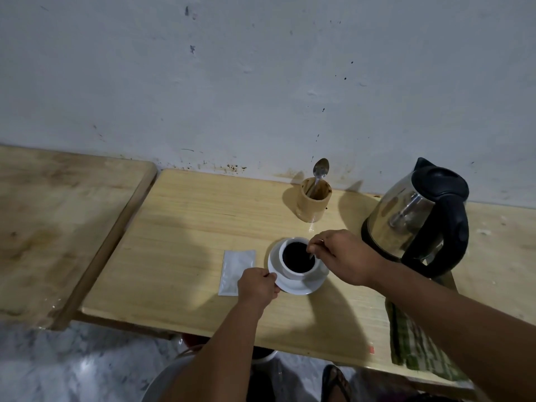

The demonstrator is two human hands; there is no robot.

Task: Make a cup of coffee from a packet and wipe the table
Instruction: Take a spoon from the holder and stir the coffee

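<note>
Coffee cup [298, 258] between both hands

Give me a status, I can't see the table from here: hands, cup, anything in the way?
Left hand grips saucer rim. Right hand pinches spoon in cup, dark coffee inside. Packet beside saucer, kettle close right.

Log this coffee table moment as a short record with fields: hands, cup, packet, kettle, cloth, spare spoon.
left hand: left hand holds the rim of the saucer
right hand: right hand pinches a spoon dipped in the cup
cup: white cup on the saucer, full of dark coffee
packet: white packet flat on the table, left of the saucer
kettle: steel kettle, right of the cup
cloth: green checked cloth at the table's near edge
spare spoon: second spoon standing in a wooden holder
</note>
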